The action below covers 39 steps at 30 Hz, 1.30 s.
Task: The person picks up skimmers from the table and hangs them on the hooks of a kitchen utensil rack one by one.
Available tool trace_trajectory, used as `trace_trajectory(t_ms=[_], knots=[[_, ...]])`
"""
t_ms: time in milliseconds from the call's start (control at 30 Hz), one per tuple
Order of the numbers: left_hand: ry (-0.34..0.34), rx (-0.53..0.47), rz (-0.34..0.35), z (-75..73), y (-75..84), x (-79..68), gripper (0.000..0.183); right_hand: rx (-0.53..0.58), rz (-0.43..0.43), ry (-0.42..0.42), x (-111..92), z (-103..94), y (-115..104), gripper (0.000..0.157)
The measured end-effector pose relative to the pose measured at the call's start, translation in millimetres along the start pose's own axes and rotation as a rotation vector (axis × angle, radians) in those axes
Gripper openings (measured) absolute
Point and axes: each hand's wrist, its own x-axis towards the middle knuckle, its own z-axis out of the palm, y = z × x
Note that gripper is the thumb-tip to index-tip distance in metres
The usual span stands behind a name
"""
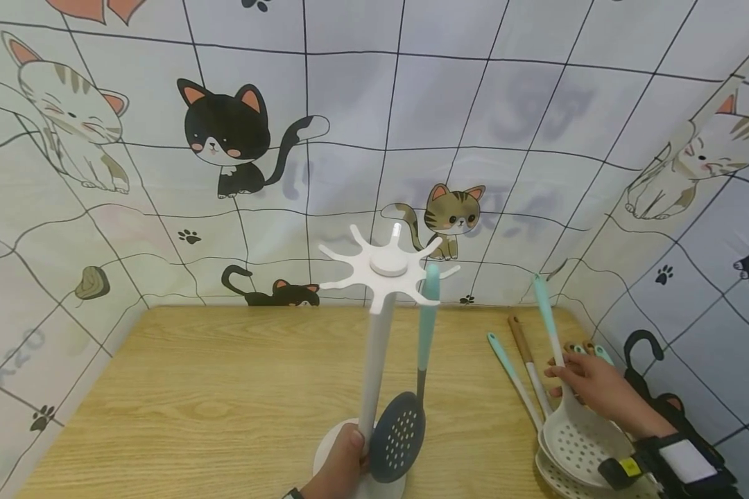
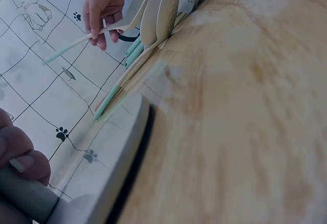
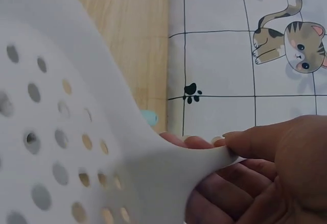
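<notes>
My left hand [image 1: 340, 461] grips the white pole [image 1: 376, 367] of a utensil stand low down, just above its round base [image 2: 110, 157]. A star of several curved hooks [image 1: 389, 263] tops the pole. From one hook hangs a dark grey skimmer [image 1: 399, 436] with a teal handle, beside my left hand. Over at the right, my right hand [image 1: 589, 384] pinches a white skimmer [image 3: 102, 106] at the neck between thumb and fingers. Its teal handle [image 1: 544, 305] points up and away, and its perforated bowl is tilted above other utensils. In the left wrist view this skimmer appears lifted off the table.
More white utensils lie piled at the right of the wooden table [image 1: 225, 388], including one with a teal handle [image 1: 502, 353] and one with a brown handle [image 1: 520, 339]. Cat-printed sheeting [image 1: 349, 104] walls the back and sides. A black hook shape [image 1: 643, 343] stands near the right arm.
</notes>
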Motion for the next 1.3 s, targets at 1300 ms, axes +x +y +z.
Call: trace_trajectory(t_ms=[1300], knots=[[0.045,0.023,-0.023,4.3,2.2,-2.1,0.067,-0.040,-0.459,0.078,-33,30.5,-108,0.020]])
